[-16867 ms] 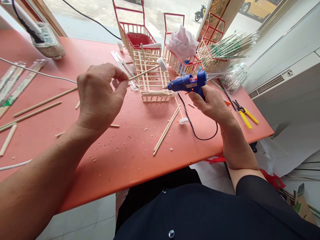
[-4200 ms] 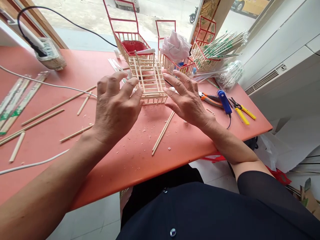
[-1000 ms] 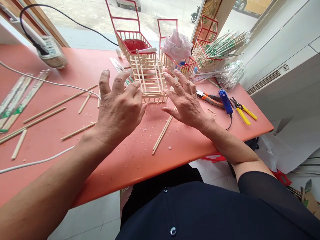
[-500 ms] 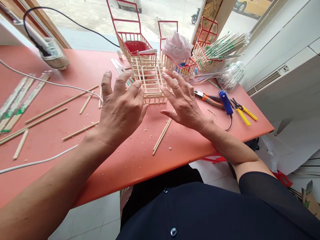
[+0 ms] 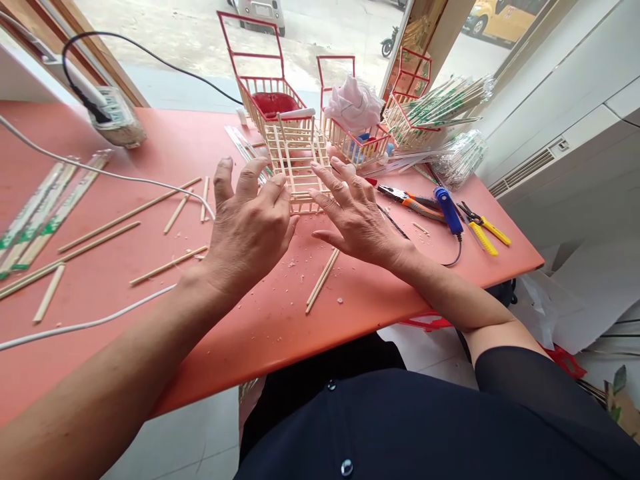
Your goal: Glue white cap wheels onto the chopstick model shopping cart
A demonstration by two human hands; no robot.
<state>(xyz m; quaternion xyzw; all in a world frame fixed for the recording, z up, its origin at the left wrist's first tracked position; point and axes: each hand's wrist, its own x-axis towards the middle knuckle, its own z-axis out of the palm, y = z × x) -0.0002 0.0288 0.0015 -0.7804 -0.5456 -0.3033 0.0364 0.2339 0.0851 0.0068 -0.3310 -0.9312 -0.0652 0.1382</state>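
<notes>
A small frame of pale wooden sticks (image 5: 300, 163) lies on the table in front of a larger stick basket with red trim (image 5: 273, 87). My left hand (image 5: 250, 220) is at the frame's near left side, fingers apart and nothing visible in it. On the other side my right hand (image 5: 355, 213) spreads its fingers over the frame's right edge; whether the fingertips touch it I cannot tell. Two loose chopsticks (image 5: 321, 281) lie between the hands, nearer the table's front edge.
Pliers (image 5: 415, 202), a blue glue gun (image 5: 449, 208) and yellow-handled cutters (image 5: 487, 230) lie at right. Behind stand a basket holding white cloth (image 5: 354, 103) and one full of wrapped chopsticks (image 5: 445, 103). Loose sticks (image 5: 100, 240), a white cable (image 5: 100, 325) and a power strip (image 5: 117, 120) are at left.
The view has shifted slightly. My right hand has moved a little left, closer to my left hand, and more of the black cord by the pliers shows. Both hands stay spread.
</notes>
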